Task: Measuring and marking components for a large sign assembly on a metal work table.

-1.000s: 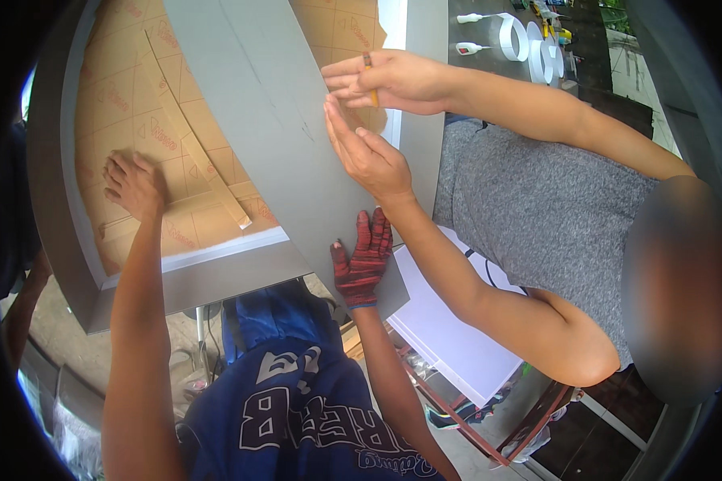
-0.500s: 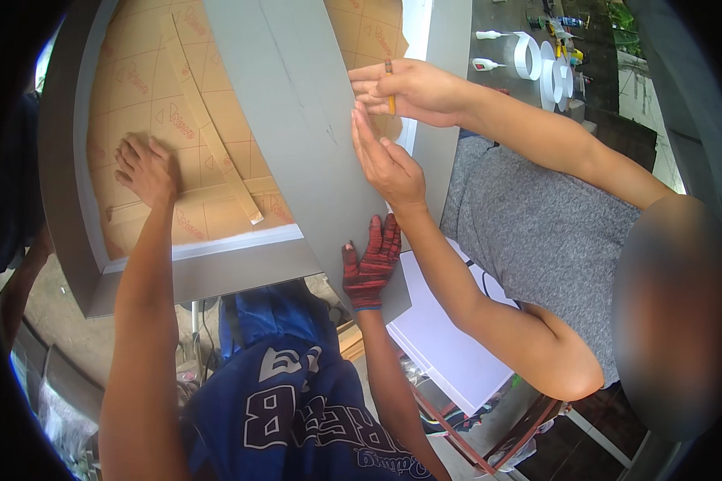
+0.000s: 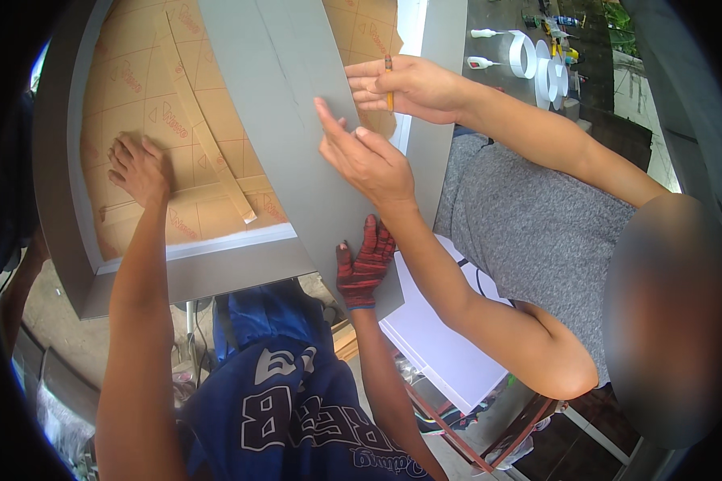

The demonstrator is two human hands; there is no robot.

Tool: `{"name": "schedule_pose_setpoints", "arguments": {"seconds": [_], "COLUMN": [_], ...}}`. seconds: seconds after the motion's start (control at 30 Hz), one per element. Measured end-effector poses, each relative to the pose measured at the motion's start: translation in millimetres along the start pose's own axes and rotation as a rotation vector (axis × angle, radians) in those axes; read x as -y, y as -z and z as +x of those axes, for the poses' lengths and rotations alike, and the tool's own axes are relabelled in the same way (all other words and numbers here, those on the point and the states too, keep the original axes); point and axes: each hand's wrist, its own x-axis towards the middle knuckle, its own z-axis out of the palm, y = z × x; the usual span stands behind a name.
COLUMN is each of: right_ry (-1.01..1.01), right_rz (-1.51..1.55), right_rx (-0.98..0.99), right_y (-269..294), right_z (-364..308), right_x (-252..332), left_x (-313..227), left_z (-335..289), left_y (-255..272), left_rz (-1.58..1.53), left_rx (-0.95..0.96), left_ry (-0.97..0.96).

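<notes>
My left hand (image 3: 139, 170), bare, lies with fingers bent but apart on the brown paper-covered panel (image 3: 140, 88) inside a grey frame (image 3: 60, 204). A red-and-black glove covers my right hand (image 3: 366, 263). It rests open on the lower end of a long grey strip (image 3: 285, 104) laid across the frame, thumb apart from the fingers. A thin flat tan strip (image 3: 194, 112) lies slantwise on the paper. Across from me, a co-worker's near hand (image 3: 371, 160) hovers over the grey strip. A pencil (image 3: 389, 84) is tucked between the fingers of that person's other hand (image 3: 425, 86).
The co-worker in a grey shirt (image 3: 521, 216) stands at the right. White sheets (image 3: 445, 353) lie on a red-framed stand (image 3: 449, 429) below. White rings (image 3: 523, 56) and glue bottles (image 3: 481, 62) sit on a dark table at upper right. Another person's arm (image 3: 24, 280) shows at far left.
The co-worker's near hand has swung left and turned away from the hand with the pencil. My hands keep their places; the whole view has shifted slightly.
</notes>
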Motion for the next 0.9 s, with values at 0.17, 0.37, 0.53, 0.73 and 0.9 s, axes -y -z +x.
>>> {"name": "schedule_pose_setpoints", "arguments": {"seconds": [0.17, 0.37, 0.53, 0.73, 0.9], "right_ry": [-0.031, 0.021, 0.010, -0.010, -0.033], "right_rz": [0.034, 0.031, 0.040, 0.026, 0.035], "right_rx": [0.037, -0.054, -0.041, -0.031, -0.001], "right_y": [2.1, -3.3, -4.7, -3.7, -2.5], "right_z": [0.7, 2.4, -0.4, 3.1, 6.4], "right_x": [1.8, -1.4, -2.9, -0.3, 1.1], "left_x": [-2.8, -2.4, -0.7, -4.7, -5.8], "left_z": [0.6, -1.7, -2.0, 1.8, 5.6], "left_y": [3.9, 3.6, -1.3, 6.7, 7.6], "left_rz": [-0.006, -0.010, 0.005, 0.004, -0.001], "left_rx": [0.001, 0.015, 0.002, 0.046, 0.033], "left_ry": [-0.007, 0.009, 0.006, 0.014, 0.009]}}
